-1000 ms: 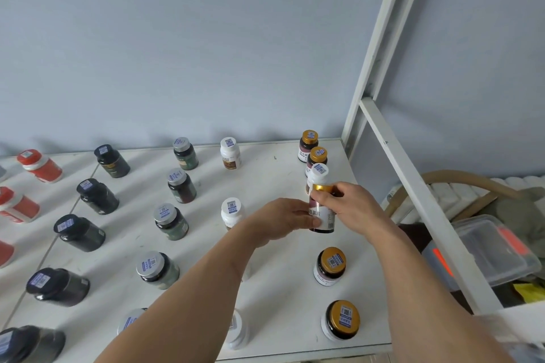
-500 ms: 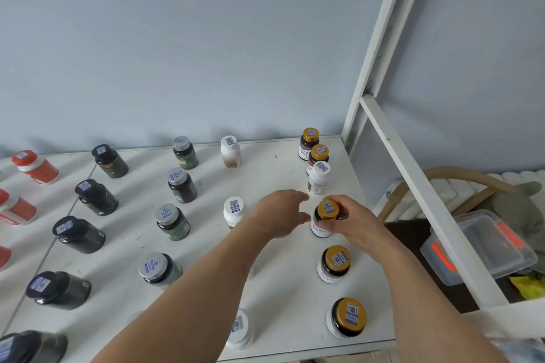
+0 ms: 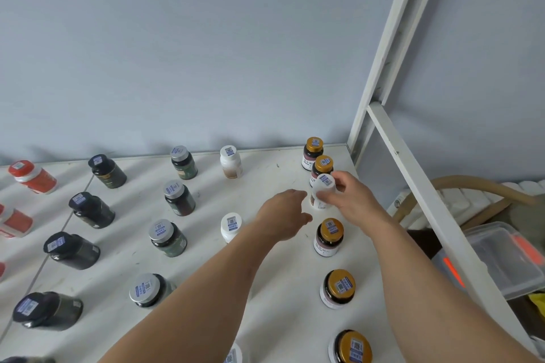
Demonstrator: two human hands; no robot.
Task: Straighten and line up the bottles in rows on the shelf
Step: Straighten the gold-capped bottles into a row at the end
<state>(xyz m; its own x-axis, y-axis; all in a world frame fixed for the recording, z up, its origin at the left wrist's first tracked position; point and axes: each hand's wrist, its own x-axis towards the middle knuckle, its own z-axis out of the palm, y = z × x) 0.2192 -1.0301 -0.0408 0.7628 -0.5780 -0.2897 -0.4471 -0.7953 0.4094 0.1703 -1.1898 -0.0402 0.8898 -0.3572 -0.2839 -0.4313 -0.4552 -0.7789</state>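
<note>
While the left hand (image 3: 284, 216) hovers slack, the right hand (image 3: 351, 199) grips the upright white-capped bottle (image 3: 323, 193).

A white-capped bottle (image 3: 323, 194) is gripped by the right hand (image 3: 351, 200) near the right edge of a white shelf (image 3: 274, 289), just in front of two gold-capped bottles (image 3: 322, 166) set against the pale blue wall (image 3: 206, 53). The left hand (image 3: 284, 216) is held just beside it, fingers relaxed — nothing is grasped. Three more gold-capped bottles (image 3: 328, 236) are lined up toward the front edge, while columns of grey-capped bottles (image 3: 168, 237), black bottles (image 3: 91, 209) and red bottles (image 3: 32, 175) are spread leftward. A clear plastic box (image 3: 501, 259) is seen beyond the white frame (image 3: 413, 174).
</note>
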